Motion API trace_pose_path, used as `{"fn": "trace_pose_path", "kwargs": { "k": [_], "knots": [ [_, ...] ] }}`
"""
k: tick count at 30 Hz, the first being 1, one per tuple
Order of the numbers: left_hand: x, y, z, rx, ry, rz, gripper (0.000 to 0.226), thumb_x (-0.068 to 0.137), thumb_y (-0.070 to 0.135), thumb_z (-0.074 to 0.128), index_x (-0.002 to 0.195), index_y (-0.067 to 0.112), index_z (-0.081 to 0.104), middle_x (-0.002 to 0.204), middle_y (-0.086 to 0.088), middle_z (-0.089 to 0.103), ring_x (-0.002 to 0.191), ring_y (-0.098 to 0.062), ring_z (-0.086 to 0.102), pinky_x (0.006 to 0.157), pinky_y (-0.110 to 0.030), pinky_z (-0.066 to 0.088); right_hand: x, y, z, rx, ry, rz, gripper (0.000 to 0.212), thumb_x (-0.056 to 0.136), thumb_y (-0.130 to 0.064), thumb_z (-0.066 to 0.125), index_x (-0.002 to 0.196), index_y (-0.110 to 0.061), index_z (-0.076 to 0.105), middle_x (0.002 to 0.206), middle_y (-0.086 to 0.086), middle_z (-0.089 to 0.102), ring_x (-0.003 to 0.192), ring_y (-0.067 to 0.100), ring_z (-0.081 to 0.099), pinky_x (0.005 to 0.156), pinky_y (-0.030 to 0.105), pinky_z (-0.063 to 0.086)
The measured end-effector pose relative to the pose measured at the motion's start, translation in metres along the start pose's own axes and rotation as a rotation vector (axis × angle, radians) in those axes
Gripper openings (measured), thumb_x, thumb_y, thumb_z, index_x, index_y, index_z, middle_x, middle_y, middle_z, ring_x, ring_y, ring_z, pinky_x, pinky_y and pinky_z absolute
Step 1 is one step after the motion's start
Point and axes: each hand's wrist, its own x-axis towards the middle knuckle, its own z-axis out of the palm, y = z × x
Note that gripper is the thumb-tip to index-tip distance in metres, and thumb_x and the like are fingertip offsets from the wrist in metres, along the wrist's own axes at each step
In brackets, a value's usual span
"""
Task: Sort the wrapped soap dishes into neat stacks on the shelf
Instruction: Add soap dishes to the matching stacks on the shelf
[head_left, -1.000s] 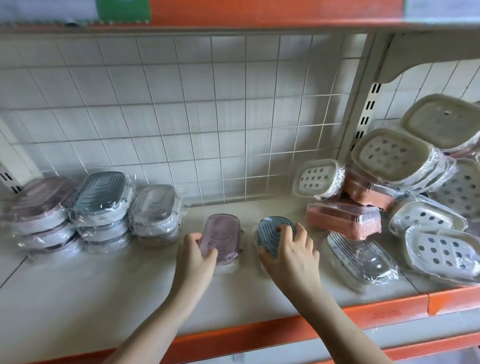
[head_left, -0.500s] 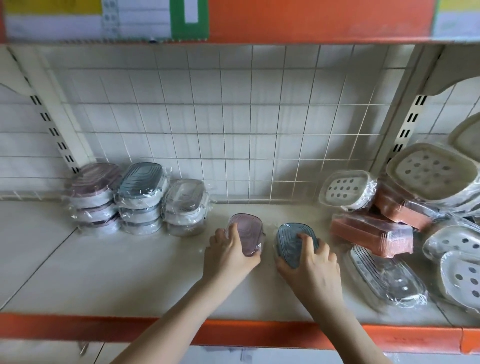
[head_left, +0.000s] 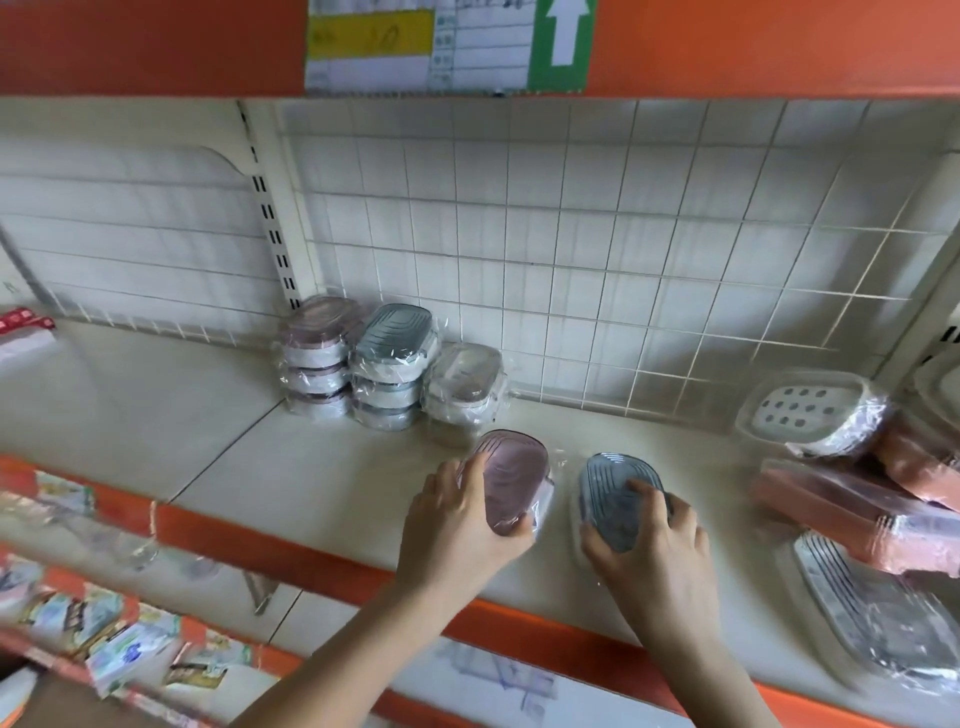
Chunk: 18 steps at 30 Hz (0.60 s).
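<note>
While both hands are working at the shelf (head_left: 311, 467), the left hand (head_left: 457, 525) is gripping a pink dish (head_left: 511, 480), fingers curled round its near end, and the right hand (head_left: 649, 540) is gripping a blue dish (head_left: 618, 499), fingers spread over its top. Both dishes are lying just right of the stacks (head_left: 384, 358), well short of the back grid (head_left: 623, 260), long axes running away from the wrists. The pink stack (head_left: 317, 353) is sitting farthest left, the blue stack (head_left: 392, 358) beside it, so the left hand seems nearer; each dish probably needs carrying leftward and up.
</note>
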Motion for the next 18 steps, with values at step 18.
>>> {"fn": "trace_pose_path", "kwargs": {
  "k": [18],
  "knots": [
    [0.008,-0.117,-0.04,0.114,0.105,-0.032,0.07,0.061,0.061,0.051,0.114,0.016,0.057,0.092,-0.005,0.061,0.081,-0.03,0.062,0.062,-0.038,0.052,-0.021,-0.088,0.053,-0.042,-0.095,-0.106,0.069,0.071,-0.061,0.061,0.131,-0.029,0.047,0.128,0.006,0.048,0.113,0.031,0.049,0.096,0.04,0.041]
  ]
}}
